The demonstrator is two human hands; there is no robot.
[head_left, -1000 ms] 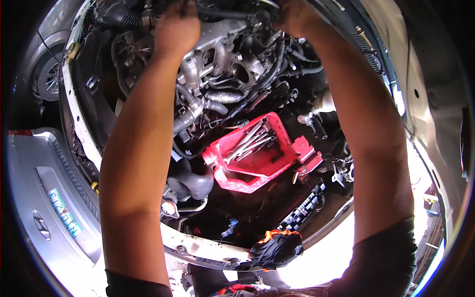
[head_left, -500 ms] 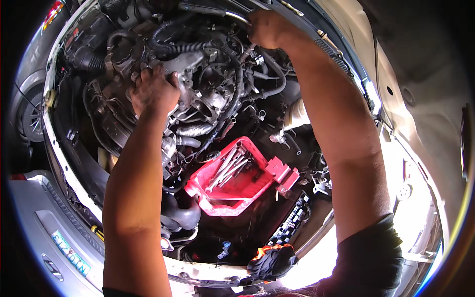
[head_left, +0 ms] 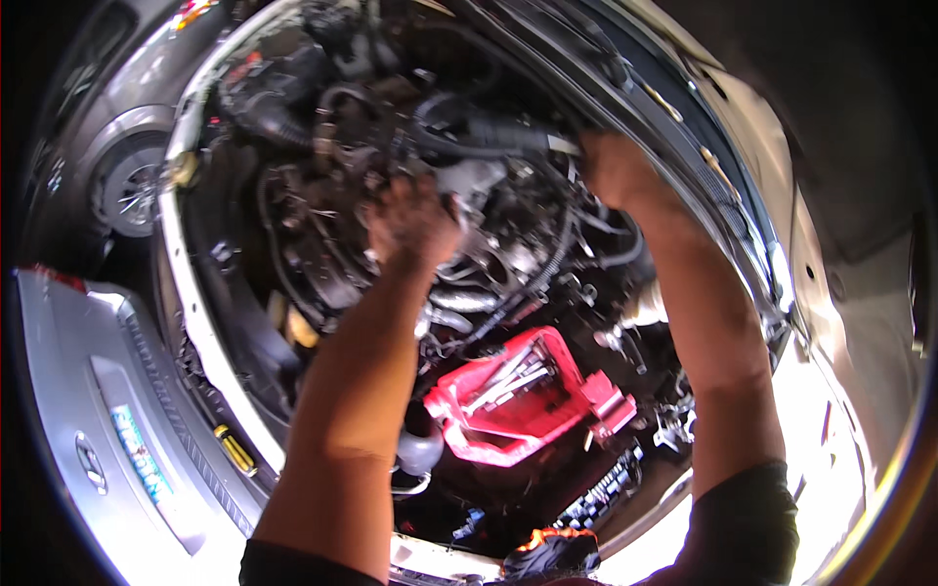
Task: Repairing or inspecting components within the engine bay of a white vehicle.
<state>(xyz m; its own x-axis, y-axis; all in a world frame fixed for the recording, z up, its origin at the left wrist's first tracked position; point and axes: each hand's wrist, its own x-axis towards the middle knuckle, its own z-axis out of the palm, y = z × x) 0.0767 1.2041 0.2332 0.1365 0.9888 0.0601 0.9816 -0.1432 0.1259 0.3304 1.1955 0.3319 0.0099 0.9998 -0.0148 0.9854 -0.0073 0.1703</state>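
My left hand [head_left: 412, 223] rests on top of the engine [head_left: 474, 186], its fingers spread over the dark metal parts. Motion blur smears the fingertips. Farther right, along the far right edge of the engine bay, my right hand [head_left: 618, 172] is closed round the pale end of a dark hose-like piece [head_left: 508, 135]. That piece runs left from my fist above the engine; what lies inside the fist is hidden. Closer to me, a red plastic tray [head_left: 498, 454] sits in the bay, with several silvery wrenches [head_left: 513, 376] lying in it.
A pale body rim [head_left: 220, 352] borders the bay on the left. Near the front lies a dark cloth item with orange trim [head_left: 552, 555]. A yellow-handled tool [head_left: 235, 450] lies by the left rim. A silver car [head_left: 68, 381] stands close on the left.
The whole view has shifted, moving the scene right and down in the picture. My right hand and the hose-like piece have come nearer relative to the engine. My left hand stays on the engine.
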